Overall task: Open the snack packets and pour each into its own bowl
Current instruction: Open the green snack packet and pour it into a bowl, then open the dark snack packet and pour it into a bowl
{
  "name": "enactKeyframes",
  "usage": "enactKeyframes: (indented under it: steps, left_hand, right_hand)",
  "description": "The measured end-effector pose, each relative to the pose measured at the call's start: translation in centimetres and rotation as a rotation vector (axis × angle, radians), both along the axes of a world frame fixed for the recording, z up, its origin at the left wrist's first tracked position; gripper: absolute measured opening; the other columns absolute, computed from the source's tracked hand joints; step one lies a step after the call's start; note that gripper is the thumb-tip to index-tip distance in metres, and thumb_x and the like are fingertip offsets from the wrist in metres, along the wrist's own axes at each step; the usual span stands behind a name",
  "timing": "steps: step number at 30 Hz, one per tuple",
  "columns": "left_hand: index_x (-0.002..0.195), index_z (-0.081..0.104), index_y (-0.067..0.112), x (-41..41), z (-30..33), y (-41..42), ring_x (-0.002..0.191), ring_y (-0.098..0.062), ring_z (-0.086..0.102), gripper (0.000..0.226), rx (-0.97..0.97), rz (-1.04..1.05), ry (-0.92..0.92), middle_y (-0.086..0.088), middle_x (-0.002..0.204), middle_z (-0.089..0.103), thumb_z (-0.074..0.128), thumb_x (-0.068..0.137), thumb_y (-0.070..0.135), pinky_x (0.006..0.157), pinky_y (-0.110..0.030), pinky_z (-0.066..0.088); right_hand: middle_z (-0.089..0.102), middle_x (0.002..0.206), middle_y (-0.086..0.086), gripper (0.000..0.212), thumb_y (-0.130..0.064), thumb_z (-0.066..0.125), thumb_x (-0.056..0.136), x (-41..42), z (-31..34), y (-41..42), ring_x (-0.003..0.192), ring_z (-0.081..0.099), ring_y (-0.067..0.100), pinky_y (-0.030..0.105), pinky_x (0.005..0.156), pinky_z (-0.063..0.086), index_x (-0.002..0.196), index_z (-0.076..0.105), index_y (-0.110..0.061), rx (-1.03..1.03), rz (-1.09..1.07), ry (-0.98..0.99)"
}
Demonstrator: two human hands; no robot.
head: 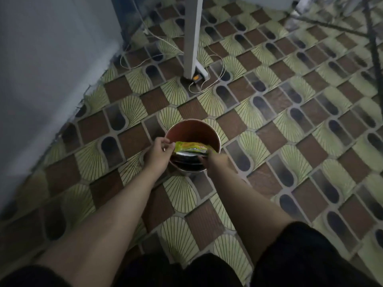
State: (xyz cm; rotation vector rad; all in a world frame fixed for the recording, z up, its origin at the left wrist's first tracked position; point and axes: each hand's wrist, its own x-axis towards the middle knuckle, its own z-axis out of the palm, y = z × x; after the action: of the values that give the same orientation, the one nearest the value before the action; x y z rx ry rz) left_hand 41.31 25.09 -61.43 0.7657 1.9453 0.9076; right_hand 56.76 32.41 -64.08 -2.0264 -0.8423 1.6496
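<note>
A round metal bowl (pixel 192 129) with a reddish inside stands on the patterned floor in the middle of the head view. A yellow-green snack packet (pixel 190 147) lies across its opening. My left hand (pixel 158 155) pinches the packet's left end with thumb and fingertips. My right hand (pixel 213 162), blurred, grips the packet's right end over the bowl's near rim. Dark rounded shapes show inside the bowl under the packet; I cannot tell what they are.
A white post (pixel 191 38) rises from the floor behind the bowl, with a small orange-lit device (pixel 196 78) and thin loose cables (pixel 215 79) at its foot. A pale wall (pixel 45 69) runs along the left. Dark rods (pixel 373 38) cross the far right.
</note>
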Motion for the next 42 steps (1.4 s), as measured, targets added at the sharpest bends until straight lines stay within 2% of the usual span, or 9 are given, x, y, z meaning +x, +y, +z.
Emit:
enactKeyframes:
  steps: [3, 5, 8, 11, 14, 18, 25, 37, 42]
  left_hand:
    - [0.117, 0.049, 0.023, 0.3, -0.4, 0.4, 0.096, -0.009, 0.057, 0.021, 0.004, 0.019, -0.009, 0.007, 0.113, 0.057, 0.053, 0.098, 0.032, 0.065, -0.017, 0.039]
    - [0.115, 0.049, 0.026, 0.9, 1.3, 0.5, 0.102, -0.012, 0.059, 0.018, 0.031, 0.034, -0.009, 0.007, 0.113, 0.058, 0.052, 0.098, 0.032, 0.067, -0.018, 0.043]
    - [0.114, 0.049, 0.03, 2.1, 6.7, 0.4, 0.107, -0.016, 0.059, 0.016, 0.091, 0.049, -0.004, 0.01, 0.112, 0.056, 0.051, 0.098, 0.033, 0.081, -0.031, 0.053]
    - [0.112, 0.049, 0.033, 3.5, 15.3, -0.1, 0.105, -0.015, 0.059, 0.014, 0.201, 0.075, 0.03, 0.009, 0.115, 0.057, 0.048, 0.099, 0.036, 0.085, -0.039, 0.054]
    - [0.109, 0.05, 0.031, 4.8, 26.4, -1.6, 0.1, -0.012, 0.06, 0.011, 0.363, 0.132, 0.039, 0.008, 0.108, 0.059, 0.046, 0.1, 0.035, 0.08, -0.03, 0.052]
    - [0.108, 0.051, 0.028, 6.0, 42.2, -5.0, 0.095, -0.001, 0.058, 0.008, 0.655, 0.142, 0.115, 0.012, 0.102, 0.058, 0.046, 0.101, 0.027, 0.079, -0.013, 0.045]
    - [0.103, 0.049, 0.033, -0.1, 60.5, -11.9, 0.095, -0.007, 0.06, 0.009, 0.895, 0.338, 0.235, 0.008, 0.103, 0.06, 0.046, 0.096, 0.028, 0.08, -0.019, 0.048]
    - [0.092, 0.052, 0.038, -19.7, 65.2, -32.9, 0.089, -0.015, 0.058, 0.011, 0.827, 1.033, 0.541, 0.002, 0.098, 0.062, 0.049, 0.094, 0.027, 0.079, -0.031, 0.046]
    - [0.1, 0.049, 0.025, -26.0, 64.9, -40.1, 0.086, -0.006, 0.056, 0.003, 0.707, 1.248, 0.62, 0.014, 0.092, 0.056, 0.047, 0.099, 0.022, 0.072, -0.023, 0.045]
  right_hand:
    - [0.06, 0.124, 0.023, 0.041, -0.025, 0.051, 0.101, -1.3, 0.2, 0.0, 0.115, 0.062, 0.037, 0.039, 0.086, 0.056, 0.133, 0.046, 0.0, -0.026, -0.093, 0.158]
    - [0.06, 0.124, 0.023, 0.035, -0.019, 0.043, 0.104, -1.7, 2.3, -0.6, 0.105, 0.066, 0.036, 0.036, 0.075, 0.059, 0.135, 0.043, -0.003, 0.011, -0.28, 0.294]
    - [0.069, 0.105, 0.008, 0.012, -0.022, 0.044, 0.103, -1.7, 8.7, -2.3, 0.086, 0.07, 0.024, 0.037, 0.072, 0.061, 0.11, 0.054, -0.021, 0.204, -0.24, 0.177]
    - [0.069, 0.087, -0.005, 0.016, -0.024, 0.048, 0.099, -1.2, 18.3, -3.6, 0.086, 0.066, 0.015, 0.038, 0.079, 0.056, 0.088, 0.057, -0.031, 0.487, -0.024, -0.049]
    - [0.066, 0.082, -0.008, 0.014, -0.019, 0.051, 0.096, -0.7, 30.0, -4.5, 0.08, 0.061, 0.007, 0.027, 0.072, 0.049, 0.086, 0.062, -0.018, 0.762, 0.14, -0.124]
    - [0.062, 0.073, -0.009, 0.014, -0.014, 0.053, 0.094, -1.5, 45.2, -6.5, 0.066, 0.056, 0.004, 0.02, 0.062, 0.044, 0.085, 0.064, -0.017, 0.967, 0.209, -0.013]
    - [0.065, 0.076, -0.005, 0.016, -0.009, 0.052, 0.095, -7.9, 64.0, -13.1, 0.068, 0.059, 0.01, 0.024, 0.059, 0.047, 0.089, 0.066, -0.013, 1.164, 0.438, 0.301]
    - [0.066, 0.075, -0.004, 0.016, -0.008, 0.052, 0.094, -29.0, 69.8, -28.4, 0.065, 0.055, 0.006, 0.009, 0.057, 0.04, 0.089, 0.066, -0.012, 1.12, 0.941, 0.658]
    - [0.065, 0.077, -0.01, 0.016, -0.011, 0.051, 0.095, -37.1, 68.9, -34.3, 0.075, 0.059, 0.004, 0.009, 0.062, 0.041, 0.089, 0.065, -0.015, 1.124, 1.114, 0.707]
